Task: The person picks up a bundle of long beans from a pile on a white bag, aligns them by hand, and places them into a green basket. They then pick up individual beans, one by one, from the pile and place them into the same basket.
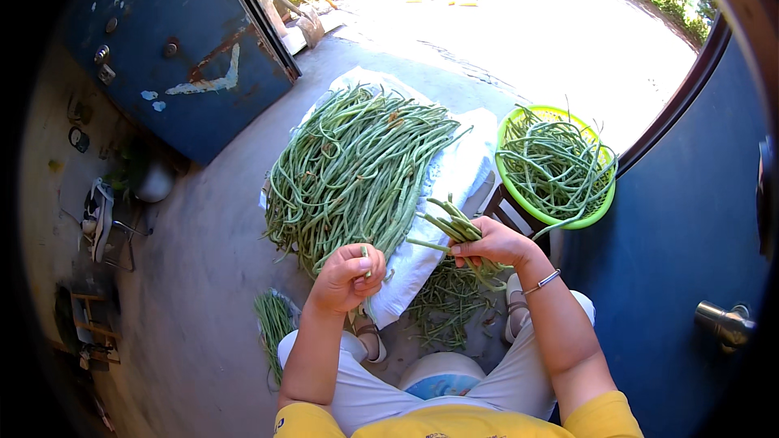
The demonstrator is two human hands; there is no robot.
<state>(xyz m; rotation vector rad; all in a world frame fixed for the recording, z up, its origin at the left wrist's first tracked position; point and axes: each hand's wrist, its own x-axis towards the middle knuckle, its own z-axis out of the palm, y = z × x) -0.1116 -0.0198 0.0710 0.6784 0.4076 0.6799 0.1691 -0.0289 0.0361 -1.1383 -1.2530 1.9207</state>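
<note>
My right hand (497,245) is closed round a small bunch of green long beans (456,225), their ends sticking out toward the left. Close by, my left hand (342,282) pinches a short bean piece (365,257) between thumb and fingers. Just beyond the hands, a large heap of long beans (349,170) lies on a white sheet (418,264). To the right, a bright green basket (607,204) holds more tangled long beans (552,158). Short bean bits (446,304) are scattered on the floor between my feet, below my right hand.
A smaller bundle of long beans (276,326) lies on the floor at left. The basket rests on a dark stool (510,209). A rounded white object with a blue patch (445,375) sits between my legs. Blue doors (174,57) flank both sides; sunlit ground lies beyond.
</note>
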